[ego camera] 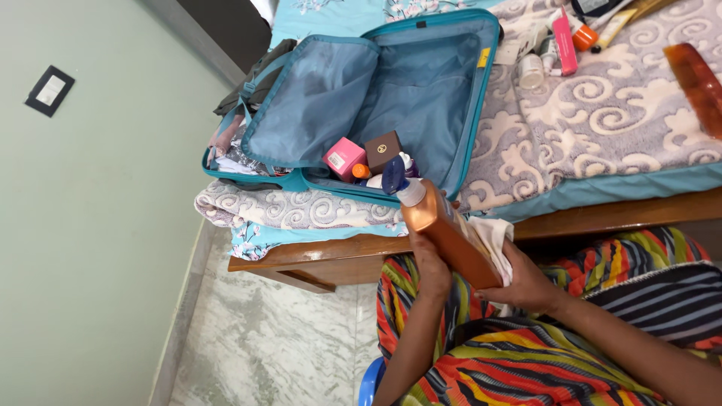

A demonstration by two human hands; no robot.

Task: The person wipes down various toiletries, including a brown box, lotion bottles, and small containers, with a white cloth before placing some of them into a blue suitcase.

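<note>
Holding an orange bottle (445, 231) tilted over the lap, just in front of the open suitcase (421, 45) on the bed (602, 113), both hands were closed: left hand (430, 265) on its lower side, right hand (526, 282) underneath with a white cloth (492, 233). Bottle could slip during wiping; cap (393, 177) might pop and leak.

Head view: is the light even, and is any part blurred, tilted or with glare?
Head view: soft, even daylight with only weak shadows; the frame is tilted, so the bed edge runs slanted; the orange bottle shows a mild sheen but no hard glare; both hands, left and right, are fairly sharp; the suitcase is clear; the far items at the top right are slightly soft.
</note>
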